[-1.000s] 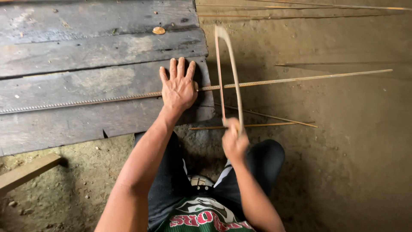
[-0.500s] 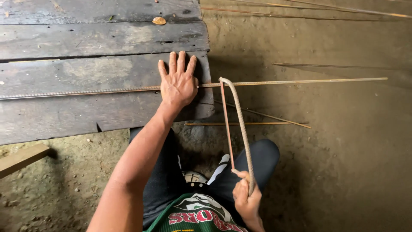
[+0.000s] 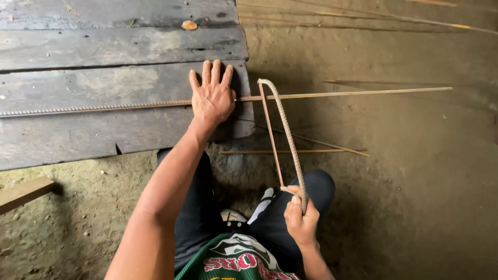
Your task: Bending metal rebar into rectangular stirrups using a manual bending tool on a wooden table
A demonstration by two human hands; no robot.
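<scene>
My left hand [image 3: 212, 95] lies flat, fingers spread, pressing a long ribbed steel bar [image 3: 93, 108] onto the dark wooden planks [image 3: 104, 46]. The bar sticks out to the right past the plank edge, over the dirt floor. My right hand [image 3: 301, 218] is closed around the near end of a home-made hacksaw [image 3: 282, 137], a frame of bent ribbed bar with a thin blade. The saw's far end rests on the bar just right of my left hand, at the plank edge.
Thin rusty rods [image 3: 295, 151] lie crossed on the dirt floor [image 3: 404, 197] below the bar. More rods [image 3: 394, 18] lie at the top right. A pale wooden piece [image 3: 23, 193] pokes in at the left. A small orange-brown lump [image 3: 189, 25] sits on the planks.
My right hand has drawn the saw back toward me; its far end slid from well beyond the bar to resting on it. My left hand has stayed pressed on the bar.
</scene>
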